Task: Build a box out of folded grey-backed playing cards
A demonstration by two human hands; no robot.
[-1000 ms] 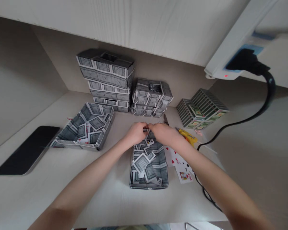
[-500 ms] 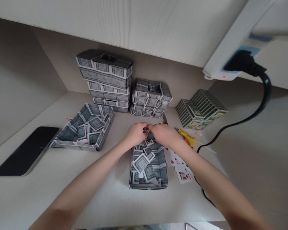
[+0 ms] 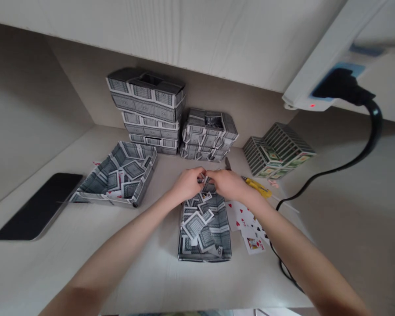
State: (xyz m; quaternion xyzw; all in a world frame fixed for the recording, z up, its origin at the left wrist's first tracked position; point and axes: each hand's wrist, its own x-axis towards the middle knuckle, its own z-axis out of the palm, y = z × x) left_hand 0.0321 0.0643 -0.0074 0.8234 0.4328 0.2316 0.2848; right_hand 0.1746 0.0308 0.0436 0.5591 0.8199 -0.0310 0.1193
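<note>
A shallow tray folded from grey-backed playing cards point(image 3: 204, 228) lies on the desk in front of me. My left hand point(image 3: 187, 184) and my right hand point(image 3: 228, 184) meet at the tray's far rim. Both hands are closed, their fingertips pinching the card edge there. What sits between the fingers is mostly hidden. Loose face-up cards point(image 3: 248, 224) with red pips lie just right of the tray, under my right forearm.
A second card tray point(image 3: 118, 175) sits to the left, a dark phone point(image 3: 39, 206) farther left. Stacks of card boxes point(image 3: 148, 109), point(image 3: 209, 134) stand at the back wall. A card-built block point(image 3: 276, 151), a yellow tool point(image 3: 258, 186) and a black cable point(image 3: 332, 169) are on the right.
Both hands stay at the tray's far rim, their fingers shifting slightly. The view has shifted a little.
</note>
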